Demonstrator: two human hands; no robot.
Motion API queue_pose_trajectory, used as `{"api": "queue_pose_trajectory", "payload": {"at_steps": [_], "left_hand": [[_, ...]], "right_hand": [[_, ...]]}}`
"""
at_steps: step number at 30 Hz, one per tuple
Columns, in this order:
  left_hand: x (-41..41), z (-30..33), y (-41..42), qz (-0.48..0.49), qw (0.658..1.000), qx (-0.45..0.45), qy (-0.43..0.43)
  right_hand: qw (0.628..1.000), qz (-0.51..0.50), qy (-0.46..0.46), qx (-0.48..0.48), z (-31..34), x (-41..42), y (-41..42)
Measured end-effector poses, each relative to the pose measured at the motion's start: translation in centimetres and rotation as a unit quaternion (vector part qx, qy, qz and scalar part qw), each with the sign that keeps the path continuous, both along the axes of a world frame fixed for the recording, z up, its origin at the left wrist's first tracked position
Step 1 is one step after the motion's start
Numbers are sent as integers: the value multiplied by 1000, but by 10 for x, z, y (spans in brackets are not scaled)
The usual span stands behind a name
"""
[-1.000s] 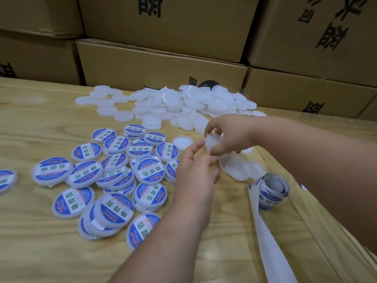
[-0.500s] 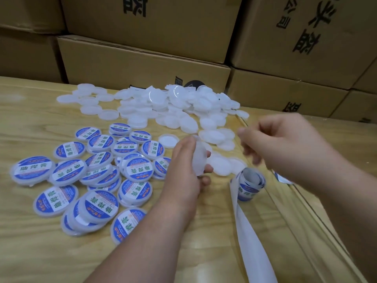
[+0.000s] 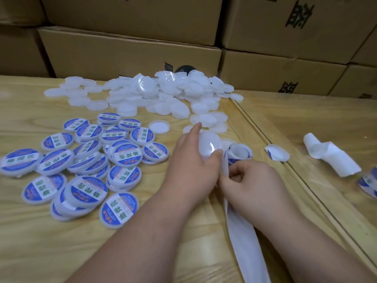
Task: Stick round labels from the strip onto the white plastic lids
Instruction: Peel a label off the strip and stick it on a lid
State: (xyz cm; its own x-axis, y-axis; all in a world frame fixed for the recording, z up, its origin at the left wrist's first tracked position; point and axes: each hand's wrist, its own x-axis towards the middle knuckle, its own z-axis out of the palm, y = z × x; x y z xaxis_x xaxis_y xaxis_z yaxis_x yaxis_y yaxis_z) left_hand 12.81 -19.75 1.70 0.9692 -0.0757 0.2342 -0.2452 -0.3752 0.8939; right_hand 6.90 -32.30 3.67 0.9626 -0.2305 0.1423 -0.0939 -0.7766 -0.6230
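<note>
My left hand (image 3: 191, 166) grips a plain white lid (image 3: 209, 146) between fingers and thumb, held just above the wooden table (image 3: 30, 242). Right beside it, my right hand (image 3: 251, 184) pinches the label strip (image 3: 238, 158) where it curls into a small roll of blue and white labels. The strip's bare white backing (image 3: 246, 242) trails toward me under my right wrist. A heap of unlabelled white lids (image 3: 155, 92) lies at the back. Several labelled lids (image 3: 85, 166) are spread to the left.
Stacked cardboard boxes (image 3: 130, 50) wall off the back of the table. On the right lie a loose label (image 3: 277, 153), a crumpled piece of white backing (image 3: 330, 158) and another label piece (image 3: 369, 184) at the frame edge. A seam (image 3: 285, 164) runs diagonally across the table.
My right hand has come down from mid-air and taken hold of the strip beside its roll. My left hand keeps the white lid, now turned face up.
</note>
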Motion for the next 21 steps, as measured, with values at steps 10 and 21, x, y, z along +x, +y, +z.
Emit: {"api": "queue_pose_trajectory", "payload": {"at_steps": [10,21], "left_hand": [[4,4,4,69,972,-226,4],[1,7,5,68,958,-280,-5]], "right_hand": [[990,46,-21,131,-8,3,-13],[973,98,-5,210,-3,2,-11]]}}
